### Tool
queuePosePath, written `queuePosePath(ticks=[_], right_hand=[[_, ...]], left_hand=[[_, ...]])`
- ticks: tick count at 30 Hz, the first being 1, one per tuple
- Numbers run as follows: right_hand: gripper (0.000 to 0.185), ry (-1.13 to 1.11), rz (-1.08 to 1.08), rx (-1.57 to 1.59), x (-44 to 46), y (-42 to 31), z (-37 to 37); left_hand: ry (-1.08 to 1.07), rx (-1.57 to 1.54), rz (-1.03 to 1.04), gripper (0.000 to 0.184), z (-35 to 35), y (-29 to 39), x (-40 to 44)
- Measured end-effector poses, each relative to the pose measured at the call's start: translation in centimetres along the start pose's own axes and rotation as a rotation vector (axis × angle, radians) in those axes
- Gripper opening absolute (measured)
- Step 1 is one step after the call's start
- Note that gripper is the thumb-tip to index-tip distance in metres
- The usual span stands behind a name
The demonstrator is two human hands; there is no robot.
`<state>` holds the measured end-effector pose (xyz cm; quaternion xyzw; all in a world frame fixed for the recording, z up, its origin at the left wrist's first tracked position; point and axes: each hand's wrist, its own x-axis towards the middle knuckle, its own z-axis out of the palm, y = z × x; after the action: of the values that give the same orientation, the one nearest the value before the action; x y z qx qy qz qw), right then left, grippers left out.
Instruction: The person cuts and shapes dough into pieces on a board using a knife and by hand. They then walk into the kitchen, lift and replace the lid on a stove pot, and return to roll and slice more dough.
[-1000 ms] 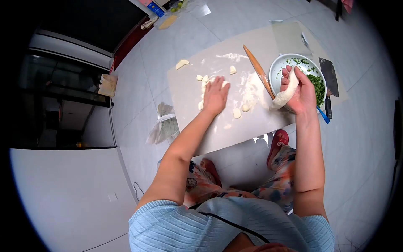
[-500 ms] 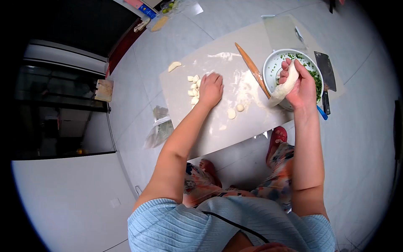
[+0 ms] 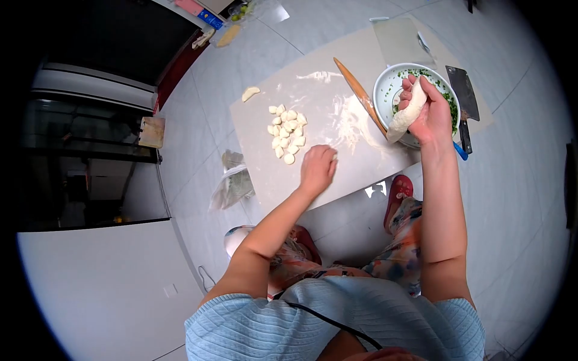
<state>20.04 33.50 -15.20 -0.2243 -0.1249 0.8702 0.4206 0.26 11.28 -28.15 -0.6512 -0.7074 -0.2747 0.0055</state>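
My right hand (image 3: 430, 117) is wrapped round a long roll of dough (image 3: 409, 113), held over the white bowl (image 3: 378, 90) of chopped greens (image 3: 414, 73). The roll's lower end hangs past the bowl's near left rim. My left hand (image 3: 318, 168) is low over the board (image 3: 373, 165) near its front edge, fingers curled down. A bit of pale dough (image 3: 335, 157) shows at its fingertips; the rest is hidden under the hand. Up and left of that hand lies a cluster of several small cut dough pieces (image 3: 288, 131).
A wooden rolling pin (image 3: 359, 96) lies slanted against the bowl's left side. Beyond the bowl is a clear glass-like sheet (image 3: 402, 42). A cleaver (image 3: 462, 93) and a blue handle (image 3: 460, 151) are at the right. One crescent of dough (image 3: 250, 93) lies far left. Flour (image 3: 352, 123) dusts the board.
My left hand has moved from the dough cluster toward me and right, over where two loose dough pieces lay. The cluster now shows fully. My right hand still holds the dough roll over the bowl.
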Motion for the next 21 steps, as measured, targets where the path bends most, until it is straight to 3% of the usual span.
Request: queuePosePath(ticks=[6, 9, 13, 16, 21], right_hand=[[0.028, -0.043, 0.013, 0.047, -0.1, -0.5, -0.4], [0.028, -0.047, -0.005, 0.049, -0.1, -0.9, -0.7], [0.028, -0.031, -0.003, 0.060, 0.0, -1.1, -0.8], [0.028, -0.063, -0.002, 0.080, 0.3, -1.2, -1.2], [0.028, -0.025, -0.022, 0.071, 0.1, -1.4, -0.7]], left_hand=[[0.111, 0.309, -0.051, 0.032, -3.6, -2.5, -2.2], [0.129, 0.094, 0.081, 0.033, -1.0, -0.1, 0.3], [-0.240, -0.189, 0.333, 0.045, 3.9, 8.2, 3.7], [-0.416, -0.169, 0.435, 0.060, 6.7, 10.9, 5.0], [-0.442, -0.083, 0.218, 0.065, 6.3, 9.4, 5.8]])
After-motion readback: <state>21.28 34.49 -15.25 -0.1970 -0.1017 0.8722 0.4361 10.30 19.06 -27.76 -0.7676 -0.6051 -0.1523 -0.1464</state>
